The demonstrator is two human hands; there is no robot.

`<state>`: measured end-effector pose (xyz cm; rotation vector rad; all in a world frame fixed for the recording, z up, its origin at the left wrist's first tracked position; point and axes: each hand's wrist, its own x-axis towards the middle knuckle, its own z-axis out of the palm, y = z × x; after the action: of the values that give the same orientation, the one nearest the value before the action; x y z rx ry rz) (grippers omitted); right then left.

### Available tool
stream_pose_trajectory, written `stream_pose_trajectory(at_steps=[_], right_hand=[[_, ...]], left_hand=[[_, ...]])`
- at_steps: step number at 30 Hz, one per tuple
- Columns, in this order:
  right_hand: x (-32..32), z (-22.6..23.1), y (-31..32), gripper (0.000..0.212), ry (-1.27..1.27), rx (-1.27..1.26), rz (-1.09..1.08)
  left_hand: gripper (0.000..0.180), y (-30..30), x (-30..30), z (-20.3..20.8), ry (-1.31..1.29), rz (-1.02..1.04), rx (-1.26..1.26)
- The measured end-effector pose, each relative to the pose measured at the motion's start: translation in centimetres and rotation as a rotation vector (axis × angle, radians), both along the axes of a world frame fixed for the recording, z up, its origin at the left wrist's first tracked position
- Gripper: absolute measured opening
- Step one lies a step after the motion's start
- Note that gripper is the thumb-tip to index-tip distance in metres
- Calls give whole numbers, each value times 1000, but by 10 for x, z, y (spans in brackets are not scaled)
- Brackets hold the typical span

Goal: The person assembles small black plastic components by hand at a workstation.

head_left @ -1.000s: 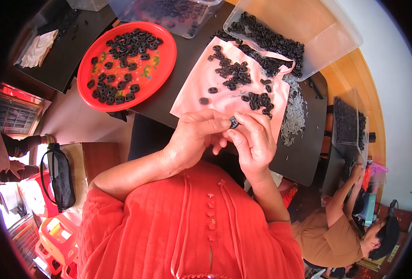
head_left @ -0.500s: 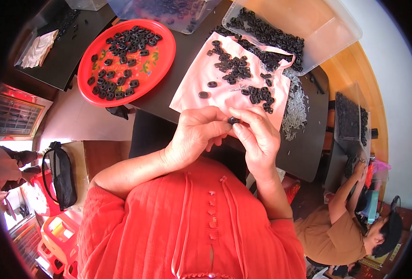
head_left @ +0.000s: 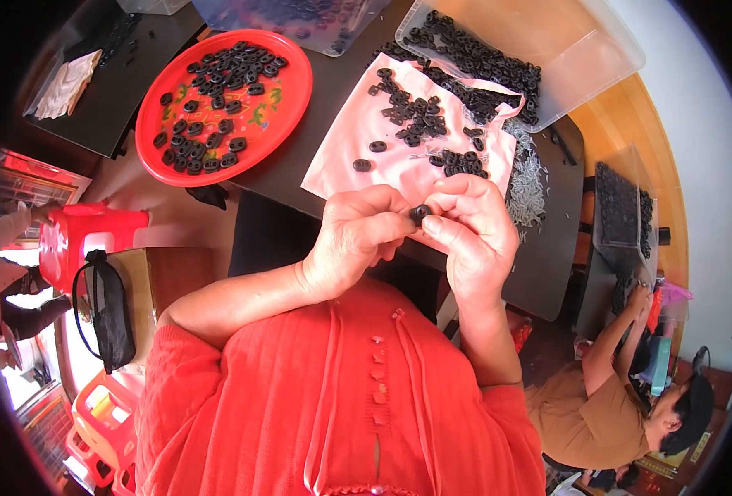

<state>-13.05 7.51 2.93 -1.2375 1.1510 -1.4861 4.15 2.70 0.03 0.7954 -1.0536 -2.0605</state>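
Observation:
Between my fingertips, above the near edge of the dark table [head_left: 539, 277], is a small black plastic cord lock [head_left: 419, 215]. My left hand [head_left: 357, 236] pinches it from the left between thumb and forefinger. From the right, my right hand [head_left: 473, 236] closes on it with the thumb and a bent finger, its other fingers curled above. Just beyond my hands lies a pink cloth bag [head_left: 337, 165], strewn with similar black two-holed pieces [head_left: 419, 116]. Small silvery pieces [head_left: 527, 186] are heaped right of the cloth, too fine to make out.
A red tray [head_left: 155, 157] with many black pieces lies at the far left. Clear plastic bins [head_left: 585, 62] stand at the back. A cardboard box [head_left: 171, 281], a black bag [head_left: 111, 318] and red stools [head_left: 93, 231] are left; another person [head_left: 605, 413] works at right.
My right hand has shifted slightly right and up, its fingers less tightly together. The piece looks turned between my fingertips. At the left, a red stool now stands upright beside another person's arm.

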Motion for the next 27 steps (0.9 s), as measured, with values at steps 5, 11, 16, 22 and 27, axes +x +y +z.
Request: stream_pose_trajectory(at_steps=[5,11,16,22,27], right_hand=[[-2,6,-2,37,-117,99,35],[-4,6,-1,37,-55,85,-9],[-14,15,-2,34,-94,21,-34],[-10,7,2,30,60,-38,71],[-10,0,2,30,86,-15,65]], left_hand=[[16,0,1,-2,23,-9,-18],[12,1,0,-5,58,26,-9],[12,0,1,-9,73,19,7],[10,-3,2,-1,162,-20,-77],[8,-1,3,-4,44,-44,-77]])
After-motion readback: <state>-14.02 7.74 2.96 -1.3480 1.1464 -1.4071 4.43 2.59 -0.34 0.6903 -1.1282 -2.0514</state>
